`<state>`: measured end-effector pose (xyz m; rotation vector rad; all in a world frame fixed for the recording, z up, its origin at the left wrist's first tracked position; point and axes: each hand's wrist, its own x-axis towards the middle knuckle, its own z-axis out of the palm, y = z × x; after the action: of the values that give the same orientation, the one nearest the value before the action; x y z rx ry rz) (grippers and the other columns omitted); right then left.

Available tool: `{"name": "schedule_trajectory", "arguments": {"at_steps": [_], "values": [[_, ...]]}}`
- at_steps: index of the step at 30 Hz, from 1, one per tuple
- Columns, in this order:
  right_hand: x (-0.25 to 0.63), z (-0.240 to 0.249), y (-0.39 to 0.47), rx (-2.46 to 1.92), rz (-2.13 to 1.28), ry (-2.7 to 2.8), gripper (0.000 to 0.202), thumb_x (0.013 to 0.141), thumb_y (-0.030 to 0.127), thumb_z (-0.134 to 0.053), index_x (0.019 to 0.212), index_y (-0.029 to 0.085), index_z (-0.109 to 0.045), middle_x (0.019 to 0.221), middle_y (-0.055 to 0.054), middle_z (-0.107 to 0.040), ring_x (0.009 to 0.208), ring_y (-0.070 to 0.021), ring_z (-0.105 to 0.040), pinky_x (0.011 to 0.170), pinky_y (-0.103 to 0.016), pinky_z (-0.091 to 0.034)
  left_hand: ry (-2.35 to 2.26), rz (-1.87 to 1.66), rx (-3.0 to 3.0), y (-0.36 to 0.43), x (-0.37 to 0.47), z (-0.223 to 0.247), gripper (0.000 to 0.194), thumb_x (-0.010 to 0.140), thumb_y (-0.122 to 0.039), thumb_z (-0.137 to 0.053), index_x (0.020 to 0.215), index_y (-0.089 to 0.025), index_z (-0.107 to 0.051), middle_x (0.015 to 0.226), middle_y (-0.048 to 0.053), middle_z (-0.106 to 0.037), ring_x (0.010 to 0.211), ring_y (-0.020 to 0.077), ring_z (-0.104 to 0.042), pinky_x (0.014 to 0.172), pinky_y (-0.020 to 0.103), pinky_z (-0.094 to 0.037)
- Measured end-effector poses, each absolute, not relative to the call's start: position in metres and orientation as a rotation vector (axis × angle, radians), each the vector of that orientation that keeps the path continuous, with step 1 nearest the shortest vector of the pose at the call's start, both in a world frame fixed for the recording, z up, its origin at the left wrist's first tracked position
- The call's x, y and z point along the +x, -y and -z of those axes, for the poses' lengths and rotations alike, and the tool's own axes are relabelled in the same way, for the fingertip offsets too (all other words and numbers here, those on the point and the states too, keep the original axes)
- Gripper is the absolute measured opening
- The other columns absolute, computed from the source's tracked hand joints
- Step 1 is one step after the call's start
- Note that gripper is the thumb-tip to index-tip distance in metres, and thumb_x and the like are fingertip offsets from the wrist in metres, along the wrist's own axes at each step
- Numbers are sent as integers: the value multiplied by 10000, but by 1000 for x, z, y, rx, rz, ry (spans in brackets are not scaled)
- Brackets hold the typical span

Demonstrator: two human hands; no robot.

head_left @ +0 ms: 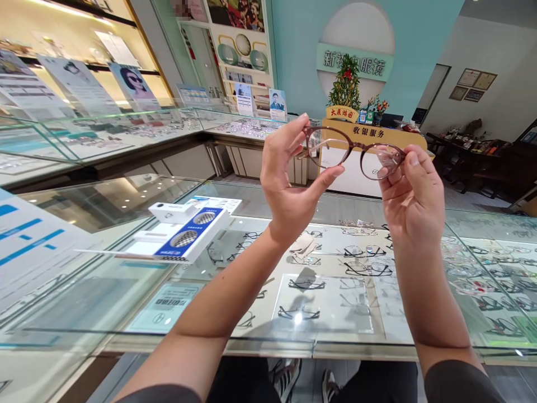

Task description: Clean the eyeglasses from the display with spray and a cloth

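Observation:
A pair of round glasses with a dark reddish-brown frame (pixel 356 145) is held up in front of me, above the glass display counter. My left hand (pixel 291 173) grips it at the left hinge, with the thumb near the lower edge of the left lens. At the right hinge, my right hand (pixel 413 190) pinches the frame between thumb and fingers. The lenses face me and tilt slightly down to the right. Part of the right hand's fingers shows behind the right lens.
Below lies a glass counter (pixel 312 344) with rows of glasses inside. A blue and white box display (pixel 188 232) stands on it at the left, beside a leaning printed sheet (pixel 33 246). Farther back are a yellow-topped desk (pixel 377 133) and a plant (pixel 346 84).

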<state>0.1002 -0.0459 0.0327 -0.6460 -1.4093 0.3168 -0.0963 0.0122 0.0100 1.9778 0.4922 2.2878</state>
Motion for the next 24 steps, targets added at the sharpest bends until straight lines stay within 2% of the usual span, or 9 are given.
{"name": "schedule_trajectory", "arguments": {"at_steps": [4, 8, 12, 19, 24], "values": [[106, -32, 42, -629, -360, 1380, 277, 1032, 547, -657, 1203, 359, -769, 1243, -41, -796, 1188, -251, -778, 983, -453, -648, -475, -2202, 1977, -14, -98, -11, 828, 883, -706, -791, 1588, -448, -441, 1508, 85, -598, 1495, 352, -555, 1213, 555, -522], [111, -29, 37, -665, -322, 1394, 291, 1016, 557, -677, 1199, 354, -778, 1213, -40, -782, 1177, -246, -759, 1032, -458, -629, -394, -2181, 1972, -18, -101, -13, 816, 870, -731, -788, 1561, -438, -468, 1477, 89, -601, 1435, 352, -607, 1150, 544, -575], [112, -28, 32, -706, -322, 1432, 337, 1011, 615, -658, 1197, 360, -779, 1174, -42, -784, 1123, -235, -747, 988, -429, -630, -378, -2191, 1965, -18, -102, -15, 792, 878, -738, -775, 1537, -398, -496, 1373, 107, -653, 1387, 365, -649, 1098, 555, -597], [109, -32, 34, -717, -488, 1386, 241, 938, 535, -759, 1044, 318, -776, 1048, -17, -779, 962, -194, -731, 877, -384, -623, -392, -2054, 1893, -16, -106, -20, 867, 830, -746, -813, 1555, -388, -503, 1369, 132, -675, 1338, 403, -691, 1032, 546, -607], [108, -36, 37, -700, -435, 1517, 225, 973, 528, -701, 1044, 330, -780, 1024, -10, -754, 936, -194, -712, 877, -403, -615, -270, -1953, 1826, -24, -114, -24, 760, 776, -669, -880, 1428, -357, -643, 1275, 89, -737, 1202, 312, -752, 999, 452, -631]]}}
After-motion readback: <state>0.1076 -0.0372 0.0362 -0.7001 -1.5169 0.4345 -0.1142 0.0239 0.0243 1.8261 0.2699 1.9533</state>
